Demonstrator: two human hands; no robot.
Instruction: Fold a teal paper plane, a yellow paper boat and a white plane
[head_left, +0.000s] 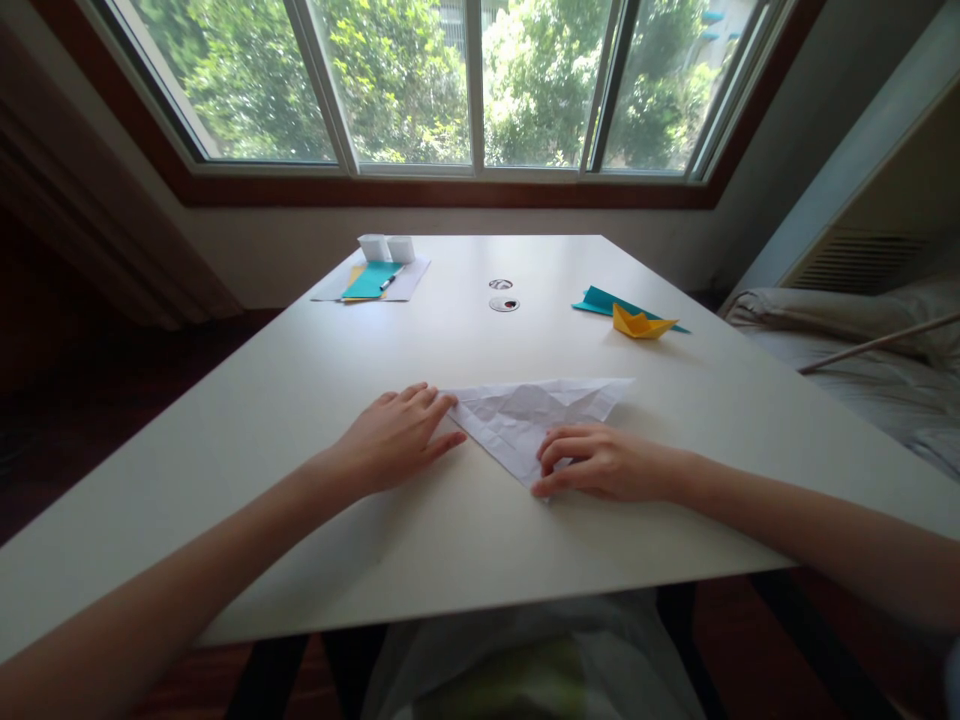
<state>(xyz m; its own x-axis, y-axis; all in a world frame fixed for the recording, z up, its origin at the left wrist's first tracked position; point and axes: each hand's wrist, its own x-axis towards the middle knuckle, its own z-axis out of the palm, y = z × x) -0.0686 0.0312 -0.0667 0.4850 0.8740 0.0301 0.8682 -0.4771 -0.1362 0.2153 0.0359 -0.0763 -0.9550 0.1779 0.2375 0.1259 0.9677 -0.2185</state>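
Note:
A sheet of white paper point(517, 418), creased all over and folded into a triangle, lies on the white table in front of me. Its long edge faces the window and its lower corner points towards me. My left hand point(401, 437) lies flat with fingers stretched out; the fingertips touch the paper's left corner and the thumb is spread away. Near the lower corner, my right hand point(600, 462) has curled fingers and thumb on the paper, gripping it there. The right hand partly hides the paper's right side and lower corner.
Beyond the paper at right are a yellow paper boat point(642, 323) and a teal folded paper point(596, 301). At the far left, coloured sheets point(371, 281), a pen point(391, 278) and two white blocks point(386, 248) sit together. Round cable-hole covers point(501, 304) are set in the tabletop point(300, 420).

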